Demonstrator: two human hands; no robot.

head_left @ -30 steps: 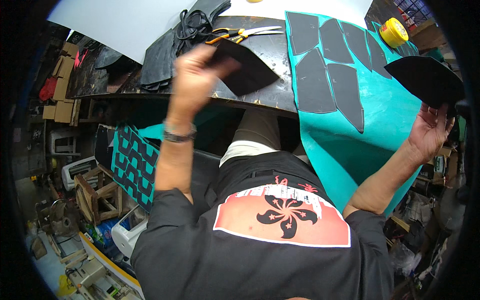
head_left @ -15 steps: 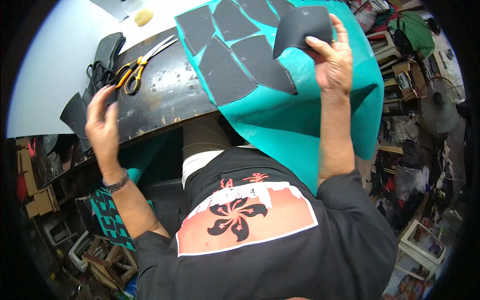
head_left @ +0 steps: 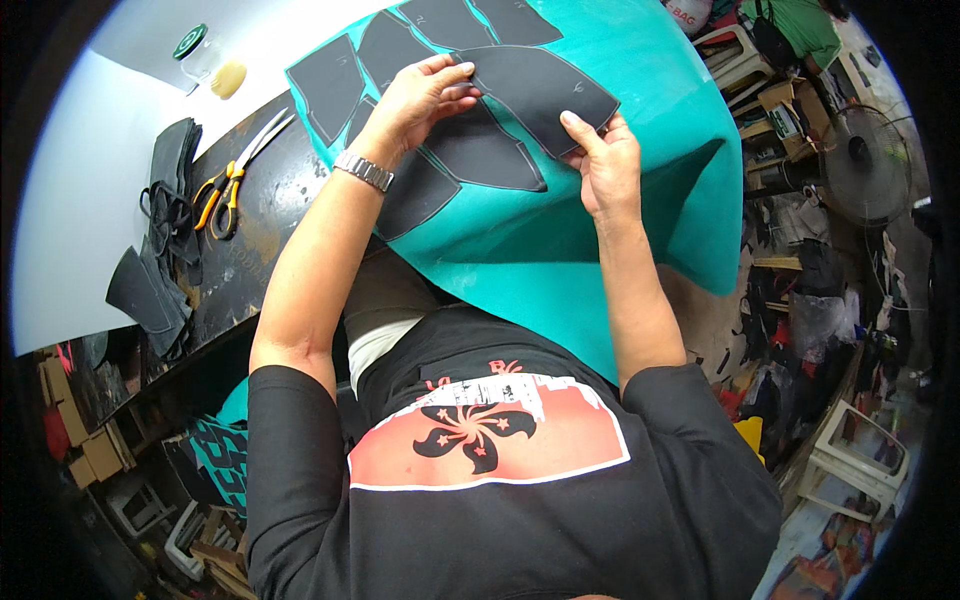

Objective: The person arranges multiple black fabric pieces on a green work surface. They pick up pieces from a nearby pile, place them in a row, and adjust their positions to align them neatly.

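Observation:
Both hands hold a curved black sheet piece, thin and flexible, with a small pale mark on it. At its left end my left hand pinches the upper corner. My right hand grips the right end, thumb on top and fingers beneath. Under it lies a large teal sheet, draped over the table edge. Several other black cut pieces rest flat on the teal sheet, set close together, with pale outlines. My left forearm and hand partly cover some of them.
Orange-and-black scissors lie on the dark worn tabletop. Left of them are stacked black pieces and a black strap bundle. A green-lidded jar stands at the back. A fan and plastic stool are at right.
My left hand has swung from beside the scissors to the held piece and taken its left end. My right hand has brought the piece lower and left, and it now lies flatter.

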